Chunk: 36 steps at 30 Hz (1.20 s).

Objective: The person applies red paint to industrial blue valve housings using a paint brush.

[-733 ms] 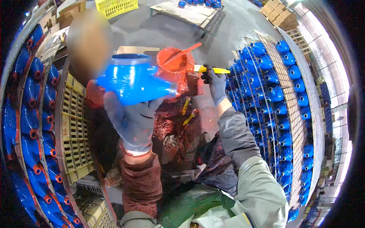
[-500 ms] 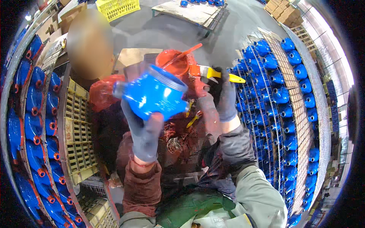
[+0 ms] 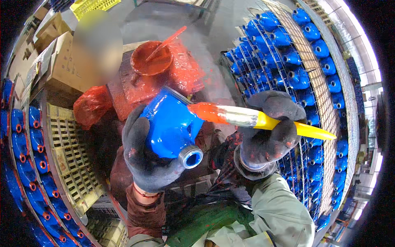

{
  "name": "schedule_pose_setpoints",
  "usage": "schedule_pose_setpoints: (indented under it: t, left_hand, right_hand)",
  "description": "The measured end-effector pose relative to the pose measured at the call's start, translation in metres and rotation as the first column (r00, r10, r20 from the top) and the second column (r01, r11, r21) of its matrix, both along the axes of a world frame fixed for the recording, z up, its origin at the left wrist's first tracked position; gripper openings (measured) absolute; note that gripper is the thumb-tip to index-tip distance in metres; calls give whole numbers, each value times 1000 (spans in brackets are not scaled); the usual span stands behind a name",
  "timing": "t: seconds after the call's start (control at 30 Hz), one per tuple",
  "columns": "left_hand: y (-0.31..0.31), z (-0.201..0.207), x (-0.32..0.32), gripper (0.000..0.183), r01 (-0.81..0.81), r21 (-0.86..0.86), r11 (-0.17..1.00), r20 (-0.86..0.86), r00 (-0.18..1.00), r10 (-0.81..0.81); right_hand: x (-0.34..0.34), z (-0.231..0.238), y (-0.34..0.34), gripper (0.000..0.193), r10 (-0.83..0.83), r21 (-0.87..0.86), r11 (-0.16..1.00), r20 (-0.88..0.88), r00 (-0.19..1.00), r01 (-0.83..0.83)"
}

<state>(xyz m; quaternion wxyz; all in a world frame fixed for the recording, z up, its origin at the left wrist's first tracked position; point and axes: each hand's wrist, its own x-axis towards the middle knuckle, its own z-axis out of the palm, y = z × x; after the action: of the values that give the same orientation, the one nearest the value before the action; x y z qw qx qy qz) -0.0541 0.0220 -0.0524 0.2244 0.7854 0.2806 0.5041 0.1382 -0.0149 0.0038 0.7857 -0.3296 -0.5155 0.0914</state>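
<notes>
Head view: gloved left hand (image 3: pixel 148 160) grips blue valve body (image 3: pixel 170 125), threaded port toward the camera, while right hand (image 3: pixel 269 129) clasps red-tipped brush (image 3: pixel 255 119) lying crosswise, bristles touching its upper side.

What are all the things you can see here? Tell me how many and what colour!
valve body: one, blue, held in the left hand
paintbrush: one, yellow handle, red tip, in the right hand
paint bowl: one, red, with a stick, on the red-smeared stand ahead
blue castings: many, on the wire rack at right
crate: one, yellow, left
person opposite: one, blurred
left hand: dark glove, gripping
right hand: dark glove, gripping
</notes>
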Motion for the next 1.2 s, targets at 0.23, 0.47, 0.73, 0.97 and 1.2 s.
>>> schedule_pose_setpoints:
  t: [0.23,0.47,0.73,0.97,1.2]
  left_hand:
    - [1,-11,2,92,18,-90,996,43,999,-14]
    - [-3,-1,8,101,-23,-260,965,132,990,59]
    - [-6,1,0,87,535,-732,422,637,757,144]
    - [6,-10,-5,74,975,-223,-13,897,211,388]
    - [10,-4,2,99,953,133,-271,876,14,482]
  right_hand:
    - [2,2,-15,44,-26,-282,959,-112,993,-7]
    - [4,-5,-7,34,-150,-178,970,106,983,167]
    - [3,-12,0,29,-50,-75,996,32,998,53]
    - [3,-21,7,38,17,-134,990,-119,993,-34]
    - [10,-33,20,41,147,-224,952,-263,954,-208]
